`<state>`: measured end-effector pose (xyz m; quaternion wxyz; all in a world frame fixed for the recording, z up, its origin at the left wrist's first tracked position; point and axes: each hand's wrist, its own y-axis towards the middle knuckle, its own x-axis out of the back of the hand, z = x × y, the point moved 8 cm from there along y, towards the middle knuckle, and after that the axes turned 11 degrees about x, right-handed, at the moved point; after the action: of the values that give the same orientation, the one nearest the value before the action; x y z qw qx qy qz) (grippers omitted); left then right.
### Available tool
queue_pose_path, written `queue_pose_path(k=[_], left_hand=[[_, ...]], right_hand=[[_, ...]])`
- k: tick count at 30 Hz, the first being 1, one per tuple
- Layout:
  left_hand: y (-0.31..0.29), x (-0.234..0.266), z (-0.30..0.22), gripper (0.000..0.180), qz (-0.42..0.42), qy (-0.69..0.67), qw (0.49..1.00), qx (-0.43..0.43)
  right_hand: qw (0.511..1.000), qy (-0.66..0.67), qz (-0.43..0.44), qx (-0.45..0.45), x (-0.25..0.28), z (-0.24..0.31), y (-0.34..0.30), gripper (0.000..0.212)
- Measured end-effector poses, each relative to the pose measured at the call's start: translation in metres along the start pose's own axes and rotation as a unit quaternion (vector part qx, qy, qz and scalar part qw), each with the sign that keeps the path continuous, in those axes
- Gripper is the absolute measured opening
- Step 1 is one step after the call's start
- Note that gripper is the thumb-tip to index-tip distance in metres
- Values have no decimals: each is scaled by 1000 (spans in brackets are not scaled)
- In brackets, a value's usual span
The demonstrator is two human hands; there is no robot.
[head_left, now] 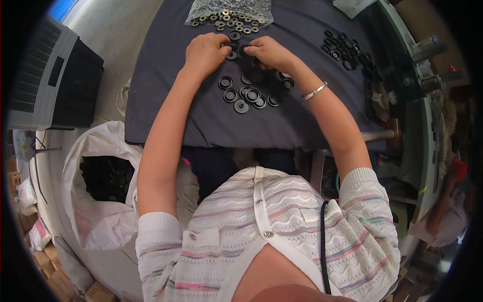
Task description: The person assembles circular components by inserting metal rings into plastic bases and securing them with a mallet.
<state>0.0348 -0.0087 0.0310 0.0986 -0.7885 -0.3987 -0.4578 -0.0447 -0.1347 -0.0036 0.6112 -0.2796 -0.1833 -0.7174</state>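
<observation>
My left hand (pixel 205 53) is at the far part of the dark cloth-covered table, its fingers curled and closed beside a few black discs (pixel 231 55). What lies between those fingertips is too small to tell. Across from it, my right hand (pixel 271 53) has its thumb and fingers closed on a black ring-shaped disc (pixel 244 50); its other fingers are partly hidden. Nearer to me lies a loose group of round black plastic discs (pixel 252 94) with raised rims, some overlapping. Just beyond my hands, small metal ring bearings (pixel 230 23) spill from a clear plastic bag (pixel 234 7).
More black rings (pixel 346 50) are spread at the table's right. Beyond them stands a green machine (pixel 410 75) with metal rods. A white sack (pixel 100 224) of black parts sits on the floor at left, near a grey-and-black box-shaped unit (pixel 50 75).
</observation>
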Motion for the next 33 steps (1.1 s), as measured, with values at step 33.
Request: queue_pose_path(k=[33], left_hand=[[48,-25,4,25,66,-208,976,23]], right_hand=[[857,485,-161,-70,32,-13,-35,9]])
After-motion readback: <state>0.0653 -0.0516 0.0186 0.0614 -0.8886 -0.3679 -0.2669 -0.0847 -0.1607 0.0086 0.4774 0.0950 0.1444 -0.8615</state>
